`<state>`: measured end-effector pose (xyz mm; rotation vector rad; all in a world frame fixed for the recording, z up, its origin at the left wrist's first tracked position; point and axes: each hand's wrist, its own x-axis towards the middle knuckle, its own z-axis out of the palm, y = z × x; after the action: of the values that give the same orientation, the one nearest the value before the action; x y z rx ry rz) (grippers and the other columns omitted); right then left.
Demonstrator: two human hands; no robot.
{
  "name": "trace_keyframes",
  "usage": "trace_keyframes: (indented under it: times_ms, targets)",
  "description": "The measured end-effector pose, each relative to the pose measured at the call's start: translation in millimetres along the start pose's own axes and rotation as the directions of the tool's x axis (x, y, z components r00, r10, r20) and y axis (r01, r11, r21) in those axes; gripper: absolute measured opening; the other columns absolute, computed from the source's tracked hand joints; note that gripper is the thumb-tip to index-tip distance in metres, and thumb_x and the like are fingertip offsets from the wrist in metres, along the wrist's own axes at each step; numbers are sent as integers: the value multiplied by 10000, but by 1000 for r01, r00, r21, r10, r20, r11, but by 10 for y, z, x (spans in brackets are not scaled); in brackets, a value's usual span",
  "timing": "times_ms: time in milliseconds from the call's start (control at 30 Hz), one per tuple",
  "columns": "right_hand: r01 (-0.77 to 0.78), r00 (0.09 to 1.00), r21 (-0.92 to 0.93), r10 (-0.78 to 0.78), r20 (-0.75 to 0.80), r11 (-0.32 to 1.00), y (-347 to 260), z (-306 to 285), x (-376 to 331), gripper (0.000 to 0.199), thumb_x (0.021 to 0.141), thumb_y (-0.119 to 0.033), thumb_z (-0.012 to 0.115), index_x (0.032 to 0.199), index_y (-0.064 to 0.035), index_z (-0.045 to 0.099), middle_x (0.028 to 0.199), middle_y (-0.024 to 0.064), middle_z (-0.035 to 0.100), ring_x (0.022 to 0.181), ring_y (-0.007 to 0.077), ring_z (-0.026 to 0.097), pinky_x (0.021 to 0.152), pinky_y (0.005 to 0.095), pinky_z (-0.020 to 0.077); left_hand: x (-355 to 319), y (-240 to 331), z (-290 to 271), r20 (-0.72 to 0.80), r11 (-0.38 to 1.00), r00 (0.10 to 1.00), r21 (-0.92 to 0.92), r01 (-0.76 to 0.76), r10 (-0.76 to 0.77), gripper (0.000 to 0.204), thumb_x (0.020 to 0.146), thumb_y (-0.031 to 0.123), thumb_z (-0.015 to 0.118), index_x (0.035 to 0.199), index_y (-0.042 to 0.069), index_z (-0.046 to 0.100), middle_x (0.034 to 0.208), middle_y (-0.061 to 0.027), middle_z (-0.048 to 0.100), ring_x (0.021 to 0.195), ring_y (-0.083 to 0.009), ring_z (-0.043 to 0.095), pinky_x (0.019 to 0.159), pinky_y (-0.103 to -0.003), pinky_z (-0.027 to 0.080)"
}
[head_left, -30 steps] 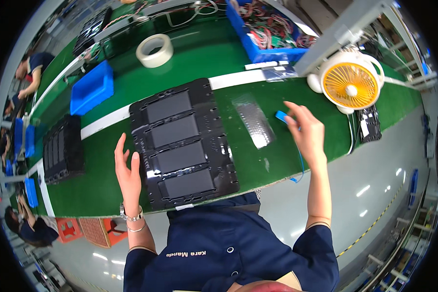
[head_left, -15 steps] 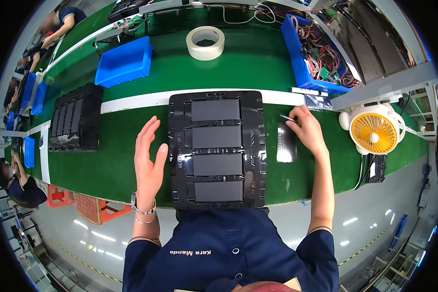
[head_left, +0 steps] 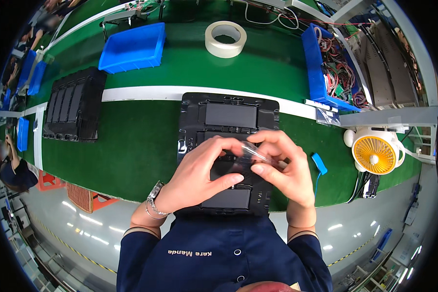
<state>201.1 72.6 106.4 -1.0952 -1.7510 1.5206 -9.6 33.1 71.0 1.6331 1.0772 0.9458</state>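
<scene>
Head view is showing both your hands meeting over the black tray (head_left: 228, 104), which is lying on the green belt (head_left: 141, 146) with its near edge hanging at the belt's near edge, right against your body. Your left hand (head_left: 204, 170) and right hand (head_left: 282, 170) are together pinching a small clear film (head_left: 252, 153) above the tray's middle, fingertips pressed on it from both sides; your left thumb is pushing toward your right fingers. The film is sitting above the tray's second and third pockets, and you cannot tell whether it is touching the tray.

Left of the tray, the belt is lying bare as far as a stack of black trays (head_left: 73, 104), well apart, so you are getting open room that way. Right of the tray, a small blue tag (head_left: 319, 163) is lying near, and past it a yellow fan (head_left: 374, 152) is standing at the belt's edge, so room is tighter there. Beyond the tray's far edge, a white line (head_left: 141, 92) is running along the belt; farther on, a tape roll (head_left: 225, 39) and a blue bin (head_left: 131, 46) are sitting well apart from it. A second blue bin with wires (head_left: 333, 68) is standing off the tray's far right corner.
</scene>
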Motion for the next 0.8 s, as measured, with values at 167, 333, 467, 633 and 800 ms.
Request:
trace_keyframes:
  times_ms: [167, 333, 467, 633, 800]
  targets:
    - [149, 989, -105, -150, -7, 983, 149, 153, 304, 409, 842, -118, 697, 1218, -46, 555, 815, 25, 624, 608, 89, 498, 554, 263, 419, -78, -14, -82, -51, 982, 985, -103, 160, -166, 206, 910, 90, 649, 1074, -5, 569, 794, 10, 590, 707, -33, 543, 624, -210, 461]
    - [72, 865, -873, -466, -186, 482, 532, -36, 859, 252, 822, -164, 701, 1034, -35, 655, 917, 86, 678, 820, 274, 625, 686, 385, 525, -72, -102, -79, -118, 938, 956, -258, 231, -268, 176, 941, 109, 614, 1085, 12, 584, 807, 30, 584, 710, -10, 508, 609, -183, 421]
    - [105, 874, -927, -478, -88, 361, 704, 179, 851, 242, 770, -132, 716, 982, -25, 670, 940, 67, 687, 828, 232, 623, 645, 347, 548, -103, -165, -7, -146, 934, 953, -286, 216, -265, 167, 960, 125, 586, 1078, 8, 606, 818, 33, 583, 698, -14, 482, 613, -188, 402]
    - [127, 852, -910, -513, -105, 396, 712, 170, 739, 273, 781, -129, 707, 1031, -25, 665, 991, 78, 689, 864, 239, 624, 693, 355, 554, -125, -191, -2, -193, 963, 965, -233, 133, -180, 172, 973, 132, 551, 987, -13, 641, 840, 13, 571, 669, -35, 455, 600, -207, 383]
    - [36, 917, -627, -275, -289, 778, 533, 101, 492, 334, 892, -119, 616, 1201, -32, 523, 1096, 149, 642, 930, 331, 635, 798, 428, 501, -94, -217, -13, -222, 983, 966, -156, 100, -134, 183, 959, 121, 561, 928, -30, 659, 864, -12, 559, 670, -46, 471, 593, -204, 390]
